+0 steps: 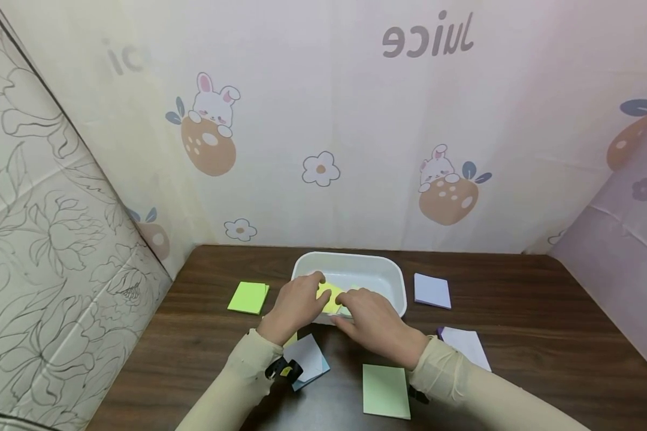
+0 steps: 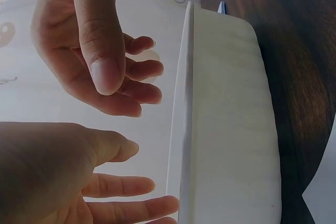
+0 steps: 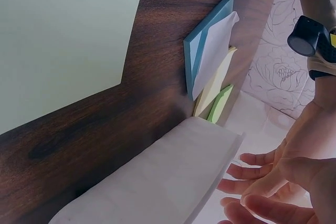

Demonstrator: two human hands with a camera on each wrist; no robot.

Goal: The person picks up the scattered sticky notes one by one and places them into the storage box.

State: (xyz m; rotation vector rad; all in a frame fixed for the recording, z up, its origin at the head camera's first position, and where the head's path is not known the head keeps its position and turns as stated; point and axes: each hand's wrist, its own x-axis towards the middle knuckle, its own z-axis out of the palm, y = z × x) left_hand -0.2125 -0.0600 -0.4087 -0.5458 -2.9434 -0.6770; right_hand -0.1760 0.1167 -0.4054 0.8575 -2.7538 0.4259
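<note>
Both hands reach over a white plastic tray (image 1: 377, 270). My left hand (image 1: 295, 303) hovers at the tray's left front, fingers loosely bent and holding nothing. Opposite it, my right hand (image 1: 374, 320) hangs over the front rim, its fingers relaxed and bent too. A yellow sticky note (image 1: 330, 297) lies in the tray between them, beside a pale green note (image 1: 345, 311) partly hidden by the right hand. In the left wrist view the fingertips of the two hands face the inner side of the tray's front wall (image 2: 231, 108), with nothing between them.
Around the tray lie a lime green pad (image 1: 248, 297), a lavender pad (image 1: 432, 291), a white pad (image 1: 466, 346) with a purple edge, and a pale green pad (image 1: 386, 390). White and blue pads (image 1: 307, 359) overlap by the left wrist. A printed curtain (image 1: 323, 120) hangs behind the table.
</note>
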